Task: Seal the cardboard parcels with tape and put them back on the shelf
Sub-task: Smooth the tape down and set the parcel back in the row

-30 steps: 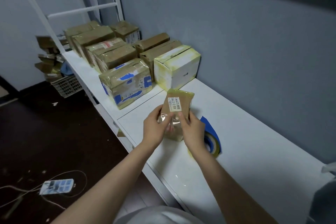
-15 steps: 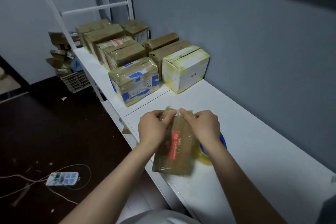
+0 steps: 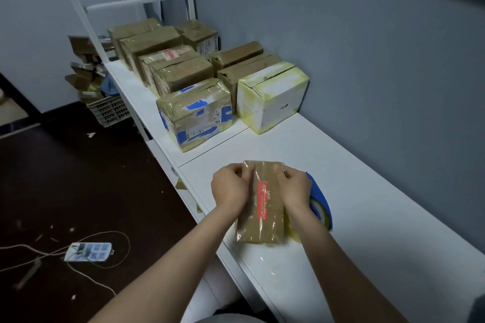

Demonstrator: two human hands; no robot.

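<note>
- Since the earlier frames the parcel (image 3: 262, 212) has been turned from upright, white label outward, to lying lengthwise with a red label on top. The hands have been spread from its middle to its far corners.
- The parcel is found on the shelf (image 3: 380, 204), on the person's side of the white box (image 3: 273, 97) and well apart from it. Its near end appears to be rested on the shelf surface.
- The parcel's far left corner is gripped by the left hand (image 3: 229, 189), with the fingers curled over the edge onto shiny clear film.
- Its far right corner is gripped by the right hand (image 3: 294, 189), with the fingers likewise curled round the edge.
- A tape roll (image 3: 321, 207), blue and yellow, is seen on the person's side of the white box and a little to its right. It is partly hidden by the right hand and wrist, and whether it is touched by the parcel cannot be told.
- Just left of the white box a box with blue patches (image 3: 195, 113) is placed.
- Beyond the white box, away from the person, brown boxes (image 3: 181, 73) are lined up along the shelf.
- Left of the white box and below it, on the dark floor (image 3: 65, 178), a power strip (image 3: 88, 252) is seen. A crate (image 3: 109, 110) is stood farther back beside the shelf frame.
</note>
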